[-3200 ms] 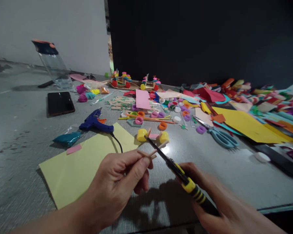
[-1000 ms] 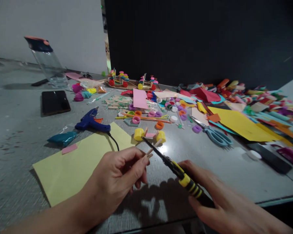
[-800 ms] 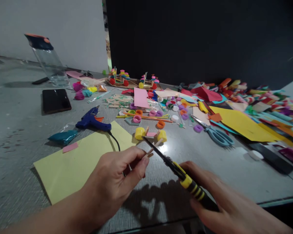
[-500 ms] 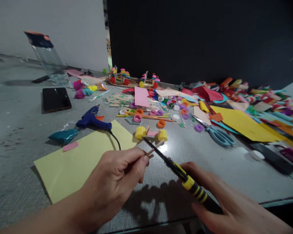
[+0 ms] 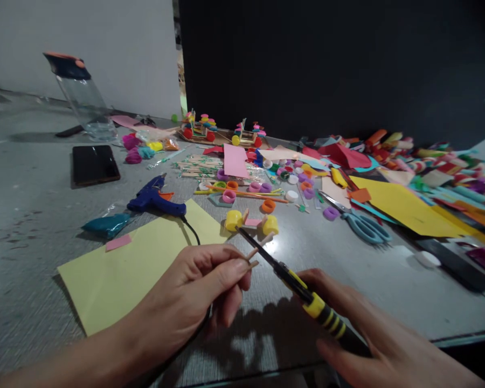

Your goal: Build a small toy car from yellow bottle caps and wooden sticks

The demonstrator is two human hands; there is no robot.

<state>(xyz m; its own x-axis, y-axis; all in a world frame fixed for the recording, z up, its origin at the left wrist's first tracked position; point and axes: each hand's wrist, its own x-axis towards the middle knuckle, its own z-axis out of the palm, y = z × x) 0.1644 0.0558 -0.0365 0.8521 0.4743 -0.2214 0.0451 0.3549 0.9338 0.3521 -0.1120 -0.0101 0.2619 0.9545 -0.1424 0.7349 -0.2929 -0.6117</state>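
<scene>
while the left hand is closed in a pinch, thumb against the forefinger, it holds a thin wooden stick just above the front part of the grey table. the stick comes out from the fingertips and points away and to the right, a little upward. the right hand is wrapped tight around the yellow and black handle of a cutter. its dark blades reach forward and to the left and cross the stick close to the left fingertips. i cannot tell if the blades are touching the stick or only pass in front of it.

under the left hand lies a pale yellow paper sheet, with a small pink paper piece on its far corner. a blue glue gun rests at the far edge of this sheet, and its black cord runs over the sheet toward the left hand. just behind the blade tips stand two yellow caps joined by a pink piece. more to the right lie blue scissors, and a black phone lies far on the left.
</scene>
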